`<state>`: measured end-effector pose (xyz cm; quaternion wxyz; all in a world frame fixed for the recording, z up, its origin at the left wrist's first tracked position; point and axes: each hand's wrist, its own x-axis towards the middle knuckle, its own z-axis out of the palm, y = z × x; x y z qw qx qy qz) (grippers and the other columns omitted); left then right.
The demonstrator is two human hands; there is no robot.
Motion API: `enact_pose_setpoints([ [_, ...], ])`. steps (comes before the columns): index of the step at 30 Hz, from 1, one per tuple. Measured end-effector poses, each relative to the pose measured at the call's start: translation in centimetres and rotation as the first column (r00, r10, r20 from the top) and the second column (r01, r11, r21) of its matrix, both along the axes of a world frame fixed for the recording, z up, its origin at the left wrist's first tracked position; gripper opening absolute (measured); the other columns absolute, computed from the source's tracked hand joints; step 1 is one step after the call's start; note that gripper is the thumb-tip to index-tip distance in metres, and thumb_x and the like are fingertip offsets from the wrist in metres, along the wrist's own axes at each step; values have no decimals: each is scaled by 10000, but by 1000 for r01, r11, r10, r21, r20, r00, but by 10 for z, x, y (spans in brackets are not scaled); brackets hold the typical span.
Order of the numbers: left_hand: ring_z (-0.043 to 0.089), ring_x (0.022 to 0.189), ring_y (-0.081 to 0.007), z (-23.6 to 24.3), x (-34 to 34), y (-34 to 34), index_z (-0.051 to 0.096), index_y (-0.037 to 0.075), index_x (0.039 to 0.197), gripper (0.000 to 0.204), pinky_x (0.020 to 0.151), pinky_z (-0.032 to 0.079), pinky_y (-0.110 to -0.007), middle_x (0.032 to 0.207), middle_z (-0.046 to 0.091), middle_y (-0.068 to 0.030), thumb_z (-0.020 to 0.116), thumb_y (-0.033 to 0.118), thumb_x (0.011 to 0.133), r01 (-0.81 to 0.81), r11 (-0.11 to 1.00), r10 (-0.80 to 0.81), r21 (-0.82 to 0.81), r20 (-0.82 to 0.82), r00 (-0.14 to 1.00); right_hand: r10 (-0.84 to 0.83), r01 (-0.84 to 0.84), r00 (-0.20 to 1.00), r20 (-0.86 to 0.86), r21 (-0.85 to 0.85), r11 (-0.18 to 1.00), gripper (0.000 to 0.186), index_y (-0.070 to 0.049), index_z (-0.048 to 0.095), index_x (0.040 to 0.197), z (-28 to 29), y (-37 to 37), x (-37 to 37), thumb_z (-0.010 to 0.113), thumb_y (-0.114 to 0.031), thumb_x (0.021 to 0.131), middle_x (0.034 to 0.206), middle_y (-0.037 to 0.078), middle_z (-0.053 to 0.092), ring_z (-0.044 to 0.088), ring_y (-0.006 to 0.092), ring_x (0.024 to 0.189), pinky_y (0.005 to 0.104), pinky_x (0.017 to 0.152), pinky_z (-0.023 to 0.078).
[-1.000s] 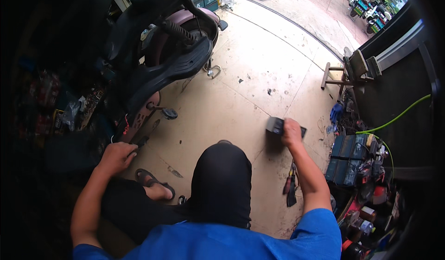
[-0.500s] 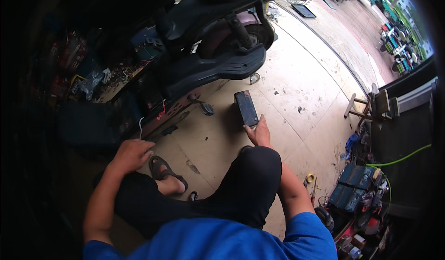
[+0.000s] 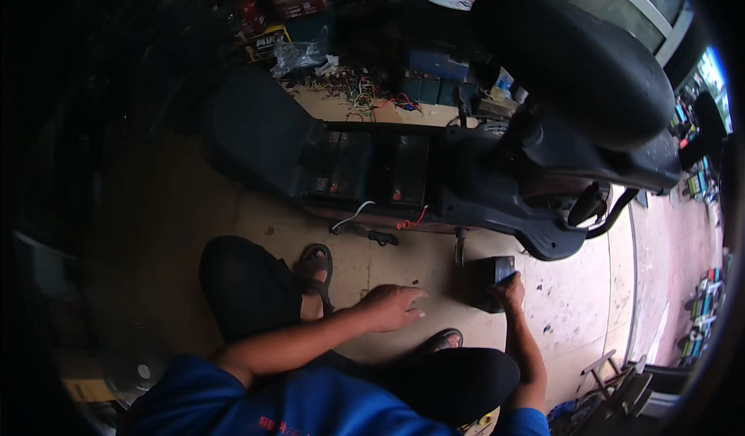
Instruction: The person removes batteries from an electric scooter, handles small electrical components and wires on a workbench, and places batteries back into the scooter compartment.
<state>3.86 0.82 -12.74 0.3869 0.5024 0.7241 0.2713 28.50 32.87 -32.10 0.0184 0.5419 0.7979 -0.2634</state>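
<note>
A black block-shaped battery (image 3: 483, 275) rests on the tiled floor beside the scooter. My right hand (image 3: 511, 290) is closed on its right end, with the fingers partly hidden against the dark case. To the left of it, apart from the battery, my left hand (image 3: 392, 308) is held over the floor with its fingers stretched out and holding nothing. Ahead lies the dark electric scooter (image 3: 504, 211) with its floor compartment uncovered. Similar batteries (image 3: 410, 168) sit inside that compartment. A white wire (image 3: 353, 215) and a red wire (image 3: 414, 220) hang over its near edge.
The scooter's black seat (image 3: 582, 63) juts out at the upper right. Behind the scooter are tangled wires (image 3: 361, 90) and a blue box (image 3: 438, 65). My sandalled left foot (image 3: 316, 269) is near a pedal-like part (image 3: 382, 238). A wooden stool (image 3: 609, 374) stands at the lower right.
The view has swung left, bringing the open compartment into sight. My left hand has moved from near the white wire toward the battery. My right hand has gone from touching the battery to gripping it.
</note>
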Motion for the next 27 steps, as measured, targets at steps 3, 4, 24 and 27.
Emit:
enact_pose_setpoints([
  [3,699,1046,-282,-105,26,-3,634,-10,1313,542,953,536,-393,1176,718,-158,712,396,963,-210,952,285,-224,393,874,-33,35,999,35,-52,998,821,-8,515,1149,-4,-20,-6,933,-405,564,1067,271,716,693,464,1010,499,890,557],
  [4,698,1027,-269,-128,28,3,639,-11,1307,552,946,536,-382,1173,718,-144,713,419,968,-190,932,325,-309,477,817,-62,64,997,50,-53,997,824,2,524,1151,-4,-23,1,936,-409,568,1070,268,718,698,453,1008,489,896,558],
  [24,653,1089,-262,-10,3,-13,655,-11,1269,673,901,510,-425,1183,709,-185,502,604,1042,-648,761,347,-27,861,371,198,-294,907,-371,-225,929,777,21,532,1232,329,-191,-129,951,-249,636,1089,138,716,665,161,1006,339,885,564],
  [27,676,1114,-272,61,-62,1,656,-2,1284,639,925,516,-394,1211,724,-175,619,569,999,-805,586,504,93,736,451,-10,-257,721,-693,-280,925,773,37,528,1285,353,-211,-179,919,-201,662,1165,173,692,653,194,1089,347,946,543],
])
